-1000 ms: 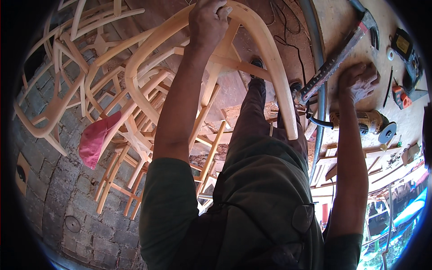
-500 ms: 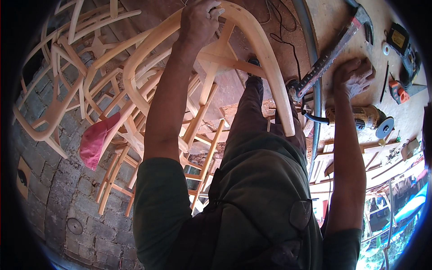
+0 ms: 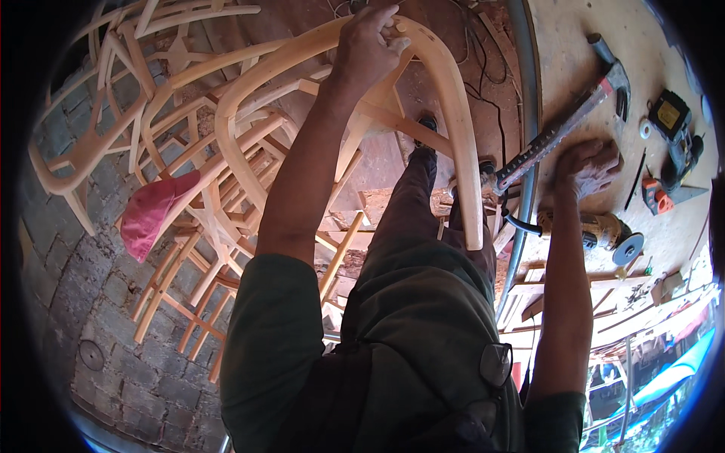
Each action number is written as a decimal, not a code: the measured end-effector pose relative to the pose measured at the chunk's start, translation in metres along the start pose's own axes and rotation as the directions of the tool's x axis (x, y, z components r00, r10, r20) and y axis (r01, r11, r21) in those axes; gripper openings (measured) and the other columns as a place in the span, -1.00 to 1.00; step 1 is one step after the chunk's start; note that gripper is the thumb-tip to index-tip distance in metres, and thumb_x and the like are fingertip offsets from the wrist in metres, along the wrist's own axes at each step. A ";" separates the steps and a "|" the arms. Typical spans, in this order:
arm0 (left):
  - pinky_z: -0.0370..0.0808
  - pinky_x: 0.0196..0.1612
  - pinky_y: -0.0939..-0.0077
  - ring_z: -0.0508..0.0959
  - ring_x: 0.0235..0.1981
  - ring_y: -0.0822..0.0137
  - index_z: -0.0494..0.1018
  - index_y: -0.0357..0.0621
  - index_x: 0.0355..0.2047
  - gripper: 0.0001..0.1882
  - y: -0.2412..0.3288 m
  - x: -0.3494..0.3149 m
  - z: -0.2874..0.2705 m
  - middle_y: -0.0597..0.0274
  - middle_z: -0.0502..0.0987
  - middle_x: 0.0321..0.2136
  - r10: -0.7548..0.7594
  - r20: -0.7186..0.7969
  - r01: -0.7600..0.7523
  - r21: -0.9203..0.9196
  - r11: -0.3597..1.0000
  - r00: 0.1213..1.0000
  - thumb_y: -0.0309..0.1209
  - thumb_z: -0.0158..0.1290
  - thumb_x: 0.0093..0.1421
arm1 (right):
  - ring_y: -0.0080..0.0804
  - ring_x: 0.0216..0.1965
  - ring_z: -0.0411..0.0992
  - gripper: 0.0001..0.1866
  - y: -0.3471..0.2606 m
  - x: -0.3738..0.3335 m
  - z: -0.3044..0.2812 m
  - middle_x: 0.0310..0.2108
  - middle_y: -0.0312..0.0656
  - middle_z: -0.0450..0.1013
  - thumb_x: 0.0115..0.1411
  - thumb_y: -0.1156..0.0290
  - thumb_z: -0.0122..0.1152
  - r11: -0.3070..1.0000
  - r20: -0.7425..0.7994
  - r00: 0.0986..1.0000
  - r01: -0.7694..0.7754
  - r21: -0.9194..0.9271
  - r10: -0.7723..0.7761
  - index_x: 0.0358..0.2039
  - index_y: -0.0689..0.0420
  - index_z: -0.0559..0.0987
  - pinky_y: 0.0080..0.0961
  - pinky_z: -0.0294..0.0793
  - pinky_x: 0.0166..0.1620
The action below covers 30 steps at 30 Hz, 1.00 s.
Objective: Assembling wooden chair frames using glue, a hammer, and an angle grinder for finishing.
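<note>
A pale wooden chair frame with a curved rail stands in front of me. Over the top of that rail is my left hand, its thumb and forefinger apart on either side of a small round wooden peg end. Whether the fingers touch the peg I cannot tell. My right hand lies on the plywood bench with its fingers loosely spread and nothing in them. Close by, a claw hammer rests with its handle over the bench edge. An angle grinder lies just nearer to me.
Several wooden chair frames are stacked at the left, with a red cap hung on one. A cordless tool with a battery and an orange tool lie on the bench. A black cord trails across the floor.
The view has shifted slightly. My left hand has moved right along the rail, and its thumb and forefinger have parted, showing the peg end. My right hand stays on the bench.
</note>
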State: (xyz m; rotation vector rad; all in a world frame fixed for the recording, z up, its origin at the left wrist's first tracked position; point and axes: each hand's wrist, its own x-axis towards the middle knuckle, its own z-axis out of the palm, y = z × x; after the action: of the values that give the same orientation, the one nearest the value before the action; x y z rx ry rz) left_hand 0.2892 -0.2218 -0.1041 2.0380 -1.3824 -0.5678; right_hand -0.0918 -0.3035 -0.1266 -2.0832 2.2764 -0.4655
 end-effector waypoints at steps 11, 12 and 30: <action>0.56 -0.23 0.29 0.59 -0.34 0.08 0.58 -0.25 -0.31 -0.79 -0.006 -0.016 0.037 0.07 0.55 -0.34 0.020 -0.323 -0.040 -0.056 0.998 0.946 -0.51 0.28 0.00 | 0.07 0.10 0.27 -0.50 0.005 -0.001 -0.003 0.13 0.06 0.23 0.36 0.03 -0.21 0.998 0.005 0.999 -0.035 -0.046 0.035 0.14 0.09 0.34 0.04 0.22 0.07; 0.55 -0.21 0.28 0.59 -0.32 0.07 0.58 -0.25 -0.32 -0.80 -0.007 -0.014 0.035 0.08 0.55 -0.35 0.055 -0.317 -0.072 -0.041 0.997 0.947 -0.51 0.27 0.00 | 0.07 0.11 0.27 -0.49 0.006 -0.001 -0.002 0.13 0.06 0.23 0.36 0.03 -0.21 0.999 0.009 1.000 -0.027 -0.044 0.028 0.14 0.10 0.34 0.03 0.21 0.08; 0.51 -0.24 0.20 0.57 -0.33 0.01 0.52 -0.26 -0.29 -0.85 -0.011 0.009 0.008 0.07 0.54 -0.36 0.217 0.060 -0.222 0.101 0.970 0.974 -0.54 0.18 0.10 | 0.07 0.15 0.21 -0.48 0.006 0.000 -0.001 0.14 0.07 0.22 0.36 0.04 -0.21 1.000 0.011 1.000 0.007 -0.021 -0.006 0.15 0.14 0.34 0.08 0.16 0.11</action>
State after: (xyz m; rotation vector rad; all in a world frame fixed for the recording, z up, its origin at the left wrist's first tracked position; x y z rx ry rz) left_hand 0.2947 -0.2290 -0.1173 1.9296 -1.6740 -0.4570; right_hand -0.0978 -0.3024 -0.1270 -2.0977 2.2791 -0.4319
